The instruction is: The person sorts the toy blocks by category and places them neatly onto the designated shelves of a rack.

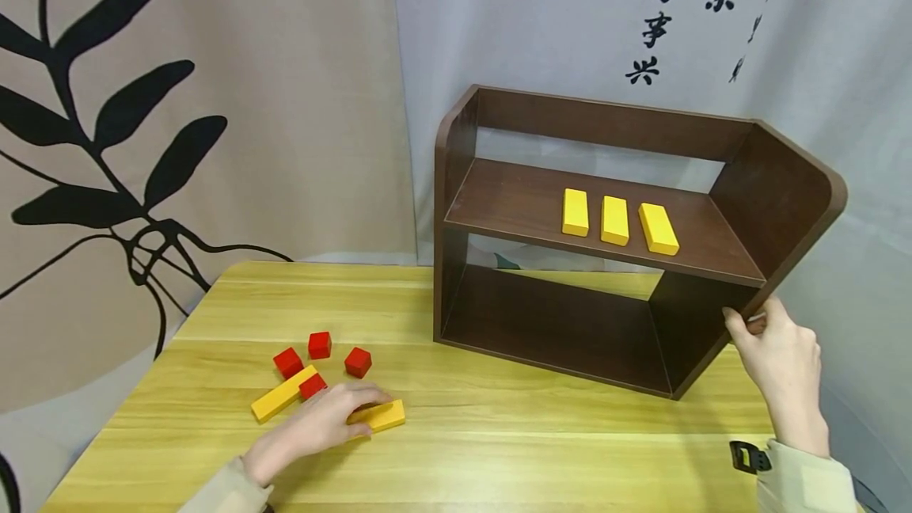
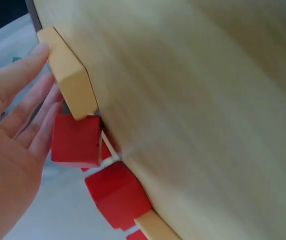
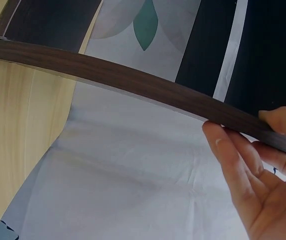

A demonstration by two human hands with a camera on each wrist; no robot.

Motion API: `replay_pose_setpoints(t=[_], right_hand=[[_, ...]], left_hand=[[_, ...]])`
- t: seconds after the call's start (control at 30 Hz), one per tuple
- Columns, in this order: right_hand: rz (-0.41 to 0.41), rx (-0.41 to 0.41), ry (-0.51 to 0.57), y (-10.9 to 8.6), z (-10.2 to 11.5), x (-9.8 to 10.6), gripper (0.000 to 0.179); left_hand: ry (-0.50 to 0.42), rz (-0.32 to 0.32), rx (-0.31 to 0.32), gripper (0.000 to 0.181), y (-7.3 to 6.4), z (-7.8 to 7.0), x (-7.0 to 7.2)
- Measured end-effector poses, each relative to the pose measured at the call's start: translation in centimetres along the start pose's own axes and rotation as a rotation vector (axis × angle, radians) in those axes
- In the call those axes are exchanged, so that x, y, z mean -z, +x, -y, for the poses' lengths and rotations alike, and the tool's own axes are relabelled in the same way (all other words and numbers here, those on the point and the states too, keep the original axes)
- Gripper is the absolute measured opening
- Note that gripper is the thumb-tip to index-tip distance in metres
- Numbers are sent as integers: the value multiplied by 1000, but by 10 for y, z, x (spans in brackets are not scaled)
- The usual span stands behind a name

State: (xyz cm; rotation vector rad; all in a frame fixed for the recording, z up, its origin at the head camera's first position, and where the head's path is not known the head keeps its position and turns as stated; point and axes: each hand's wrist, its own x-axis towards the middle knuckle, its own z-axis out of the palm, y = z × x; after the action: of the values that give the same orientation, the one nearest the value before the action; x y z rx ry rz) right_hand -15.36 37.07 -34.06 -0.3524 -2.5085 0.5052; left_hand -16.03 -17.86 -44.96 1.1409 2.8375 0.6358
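Observation:
My left hand (image 1: 328,422) is at a yellow block (image 1: 385,416) on the table, thumb on the near side and fingers over the far side. In the left wrist view the thumb lies against that yellow block (image 2: 70,75), beside a red cube (image 2: 76,140). My right hand (image 1: 780,362) grips the front edge of the right side panel of a dark brown two-tier shelf (image 1: 556,339). In the right wrist view thumb and fingers stand on either side of the panel edge (image 3: 148,82). Three yellow blocks (image 1: 615,220) sit in a row on the upper tier.
Several red cubes (image 1: 319,345) and another yellow block (image 1: 285,394) lie just beyond the left hand on the wooden table (image 1: 499,457). Curtains (image 1: 321,101) with a leaf print and black writing hang behind. The table's left edge slants toward the front.

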Motion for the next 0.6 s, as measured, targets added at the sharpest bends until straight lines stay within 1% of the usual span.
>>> replay_pose_setpoints(t=[0.1, 0.2, 0.23, 0.33, 0.4, 0.47, 0.6], right_hand=[[-5, 2, 2, 0, 0, 0, 29], [-16, 12, 8, 1, 1, 1, 28], [-21, 16, 9, 2, 1, 1, 28], [-32, 25, 15, 3, 1, 1, 28], [-33, 24, 14, 3, 1, 2, 28], [-30, 22, 14, 2, 1, 1, 28], [-18, 15, 10, 1, 0, 1, 29]], left_hand=[[42, -29, 16, 34, -1, 1, 1], [61, -43, -2, 30, -1, 3, 1], [64, -42, -15, 29, 0, 3, 1], [67, -11, -39, 33, 1, 3, 1], [58, 18, -44, 38, 1, 3, 1], [58, 31, -45, 42, 1, 3, 0], [87, 1, -56, 43, 0, 3, -2]])
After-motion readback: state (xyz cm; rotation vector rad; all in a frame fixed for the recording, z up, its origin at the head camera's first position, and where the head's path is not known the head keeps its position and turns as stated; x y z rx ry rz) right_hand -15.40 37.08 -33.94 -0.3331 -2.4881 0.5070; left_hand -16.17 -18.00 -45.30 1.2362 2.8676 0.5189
